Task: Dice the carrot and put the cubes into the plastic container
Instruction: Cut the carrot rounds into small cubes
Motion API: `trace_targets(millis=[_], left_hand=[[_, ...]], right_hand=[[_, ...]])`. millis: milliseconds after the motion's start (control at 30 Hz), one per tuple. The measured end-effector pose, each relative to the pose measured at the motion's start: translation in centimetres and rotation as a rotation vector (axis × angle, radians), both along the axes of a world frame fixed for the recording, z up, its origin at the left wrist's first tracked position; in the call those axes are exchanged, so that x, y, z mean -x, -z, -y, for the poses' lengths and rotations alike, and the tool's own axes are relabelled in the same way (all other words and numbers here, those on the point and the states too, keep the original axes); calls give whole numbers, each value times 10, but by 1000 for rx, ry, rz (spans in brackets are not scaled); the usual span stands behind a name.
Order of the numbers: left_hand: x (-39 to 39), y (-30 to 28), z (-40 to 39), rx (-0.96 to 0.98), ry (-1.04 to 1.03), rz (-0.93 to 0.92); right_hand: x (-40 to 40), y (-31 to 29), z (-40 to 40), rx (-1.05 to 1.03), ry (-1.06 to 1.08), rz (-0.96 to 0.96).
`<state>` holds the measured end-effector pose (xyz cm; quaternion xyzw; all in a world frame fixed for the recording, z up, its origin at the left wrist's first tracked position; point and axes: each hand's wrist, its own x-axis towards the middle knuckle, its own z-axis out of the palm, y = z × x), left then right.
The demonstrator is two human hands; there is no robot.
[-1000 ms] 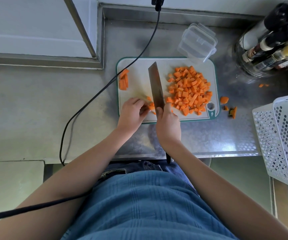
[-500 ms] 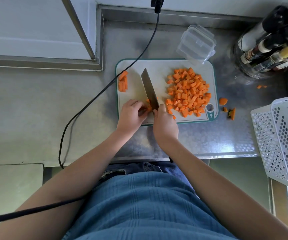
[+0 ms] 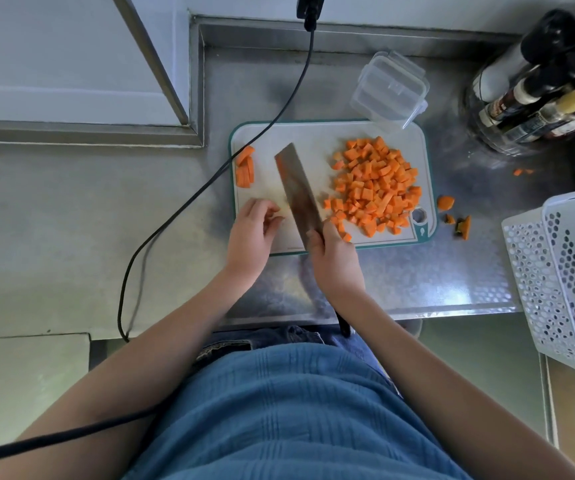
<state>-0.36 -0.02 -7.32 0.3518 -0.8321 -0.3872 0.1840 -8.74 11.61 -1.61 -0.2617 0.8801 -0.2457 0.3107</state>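
A white cutting board with a green rim lies on the steel counter. On its right half sits a heap of orange carrot cubes. A few uncut carrot sticks lie at its left edge. My right hand grips the handle of a cleaver, whose blade lies tilted across the middle of the board. My left hand hovers over the board's near left part with fingers loosely curled and holds nothing. The empty clear plastic container stands just beyond the board's far right corner.
Carrot end scraps lie on the counter right of the board. A white perforated basket stands at the right edge. Dark bottles in a round holder fill the far right corner. A black cable runs across the counter's left side.
My left hand has let go of the carrot pieces and drawn back to the left. The cleaver has swung flatter, and the freshly cut pieces now lie against the heap.
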Motion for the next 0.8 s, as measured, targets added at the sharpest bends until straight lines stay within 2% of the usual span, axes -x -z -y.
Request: trace_targets(millis=[233, 400, 533, 600, 700, 800], left_hand=[[-17, -1, -2, 20, -17, 57], [-16, -1, -3, -1, -25, 74], [-14, -1, -6, 15, -50, 86], [-12, -8, -10, 117, -26, 63], [-3, -27, -17, 406, 110, -53], [12, -47, -20, 585, 372, -113]], right_hand=[[27, 7, -12, -63, -62, -6], [76, 9, -25, -121, -93, -162], [93, 4, -26, -180, -215, -273], [91, 2, -28, -179, -312, -449], [88, -2, -35, -60, -390, -744], [97, -10, -38, -71, -359, -828]])
